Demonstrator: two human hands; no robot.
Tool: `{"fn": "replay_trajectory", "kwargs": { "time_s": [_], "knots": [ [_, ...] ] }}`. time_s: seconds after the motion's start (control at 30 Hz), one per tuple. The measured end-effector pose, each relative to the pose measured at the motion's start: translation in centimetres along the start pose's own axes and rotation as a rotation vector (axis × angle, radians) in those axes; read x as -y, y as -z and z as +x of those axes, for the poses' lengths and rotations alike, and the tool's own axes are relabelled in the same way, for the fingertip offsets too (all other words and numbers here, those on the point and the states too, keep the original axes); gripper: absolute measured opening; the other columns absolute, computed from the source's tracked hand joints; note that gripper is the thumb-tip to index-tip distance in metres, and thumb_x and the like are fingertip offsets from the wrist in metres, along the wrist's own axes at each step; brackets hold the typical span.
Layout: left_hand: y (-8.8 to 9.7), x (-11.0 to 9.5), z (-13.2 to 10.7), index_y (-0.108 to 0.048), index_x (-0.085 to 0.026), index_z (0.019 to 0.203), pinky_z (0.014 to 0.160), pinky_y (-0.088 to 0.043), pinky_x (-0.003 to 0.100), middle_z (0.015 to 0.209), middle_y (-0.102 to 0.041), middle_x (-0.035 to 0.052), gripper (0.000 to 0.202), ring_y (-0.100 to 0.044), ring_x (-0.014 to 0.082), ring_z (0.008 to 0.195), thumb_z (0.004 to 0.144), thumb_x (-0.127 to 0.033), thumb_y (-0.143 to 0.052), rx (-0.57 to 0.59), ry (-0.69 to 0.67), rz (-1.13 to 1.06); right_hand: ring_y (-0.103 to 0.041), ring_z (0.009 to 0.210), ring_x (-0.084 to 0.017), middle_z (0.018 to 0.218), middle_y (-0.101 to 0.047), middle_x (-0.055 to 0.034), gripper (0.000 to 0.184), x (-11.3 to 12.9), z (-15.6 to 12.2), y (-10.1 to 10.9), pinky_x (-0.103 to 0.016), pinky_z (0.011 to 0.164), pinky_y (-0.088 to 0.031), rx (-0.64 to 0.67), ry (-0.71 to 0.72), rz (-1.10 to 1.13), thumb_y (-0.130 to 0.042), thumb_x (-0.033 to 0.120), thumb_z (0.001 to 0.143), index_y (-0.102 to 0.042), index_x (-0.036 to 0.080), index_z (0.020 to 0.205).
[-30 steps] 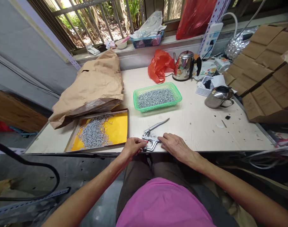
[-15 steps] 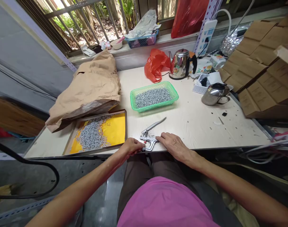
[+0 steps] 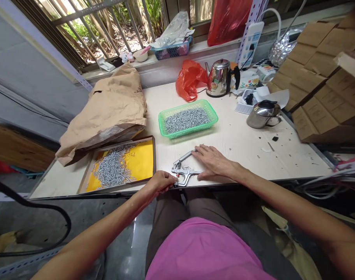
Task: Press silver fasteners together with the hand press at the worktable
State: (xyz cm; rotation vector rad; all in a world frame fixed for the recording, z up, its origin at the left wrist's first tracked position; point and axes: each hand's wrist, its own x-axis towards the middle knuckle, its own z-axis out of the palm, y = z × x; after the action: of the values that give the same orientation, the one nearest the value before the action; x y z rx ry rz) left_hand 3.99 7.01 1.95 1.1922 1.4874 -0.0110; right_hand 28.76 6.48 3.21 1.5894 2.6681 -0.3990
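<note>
Spanning the view from 9 to 3 o'clock, the pale worktable (image 3: pixel 247 155) carries everything noted. At 10 o'clock a crumpled brown paper sack (image 3: pixel 107 112) slumps over the corner of a shallow yellow-lined tray (image 3: pixel 142 161) holding a heap of small metal pins (image 3: pixel 111 171). Stacked cardboard boxes (image 3: pixel 320 93) stand at 2 o'clock. At 12 o'clock sits a green plastic basket (image 3: pixel 187 120) filled with similar silver parts, with a red plastic bag (image 3: pixel 190 79) and a steel kettle (image 3: pixel 220 77) beyond it, and a steel mug (image 3: pixel 260 114) nearer 1 o'clock. Hand press pliers (image 3: pixel 181 173) lie at the near table edge, dead centre, handles pointing toward 1 o'clock. The right hand (image 3: pixel 214 161) rests across the upper handle, fingers extended and loosely spread (not clenched). The left hand (image 3: pixel 161 182) is curled at the tool's head, fingertips pinched together there; whether they hold a part cannot be told.
</note>
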Motion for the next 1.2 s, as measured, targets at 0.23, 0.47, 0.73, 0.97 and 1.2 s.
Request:
{"fn": "replay_trajectory", "kwargs": {
  "time_s": [0.23,0.47,0.73,0.97,1.2],
  "knots": [
    [-0.1,0.0,-0.2,-0.05,-0.017,0.053,0.037,-0.019,0.02,0.038,-0.041,-0.0056,0.041,-0.033,0.0066,0.034,0.065,-0.05,-0.071,-0.017,-0.008,-0.024,-0.044,0.11,-0.034,0.121,-0.05,-0.0184,0.09,0.2,0.9,0.6,-0.047,0.095,-0.034,0.016,0.014,-0.026,-0.076,0.056,0.061,-0.044,0.01,0.13],
    [-0.5,0.0,-0.8,-0.05,-0.017,0.057,0.037,-0.024,0.019,0.042,-0.042,-0.0061,0.041,-0.035,0.0059,0.035,0.067,-0.051,-0.07,-0.053,-0.023,-0.045,-0.047,0.101,-0.028,0.107,-0.054,-0.0125,0.052,0.4,0.7,0.1,-0.039,0.083,-0.038,-0.012,0.027,-0.029,-0.074,0.048,0.07,-0.058,0.014,0.107],
    [-1.7,0.4,-2.1,-0.061,-0.015,0.075,0.055,-0.042,0.026,0.065,-0.058,0.0021,0.023,-0.055,0.0146,0.059,0.082,-0.037,-0.059,-0.335,-0.269,0.281,-0.047,0.102,-0.027,0.108,-0.055,-0.0114,0.045,0.9,0.0,-0.1,-0.037,0.081,-0.039,-0.032,0.012,-0.027,-0.072,0.043,0.075,-0.057,0.016,0.108],
    [-3.9,-1.6,-0.9,-0.048,-0.013,0.126,0.1,-0.039,0.04,0.134,-0.048,0.0143,0.051,-0.043,0.0285,0.123,0.08,-0.025,-0.066,-0.473,-0.839,0.849,-0.047,0.1,-0.027,0.107,-0.054,-0.0113,0.046,0.8,0.2,-0.8,-0.036,0.081,-0.041,-0.037,0.028,-0.056,-0.071,0.04,0.076,-0.055,0.015,0.112],
    [-3.5,-4.2,1.5,-0.041,-0.009,0.132,0.092,-0.044,0.041,0.121,-0.055,0.0163,0.06,-0.05,0.029,0.111,0.08,-0.03,-0.063,-0.298,-0.879,0.971,-0.048,0.098,-0.026,0.108,-0.054,-0.0128,0.056,0.8,-0.3,-0.1,-0.037,0.082,-0.042,0.003,0.025,-0.036,-0.074,0.043,0.072,-0.053,0.013,0.115]
  ]
}}
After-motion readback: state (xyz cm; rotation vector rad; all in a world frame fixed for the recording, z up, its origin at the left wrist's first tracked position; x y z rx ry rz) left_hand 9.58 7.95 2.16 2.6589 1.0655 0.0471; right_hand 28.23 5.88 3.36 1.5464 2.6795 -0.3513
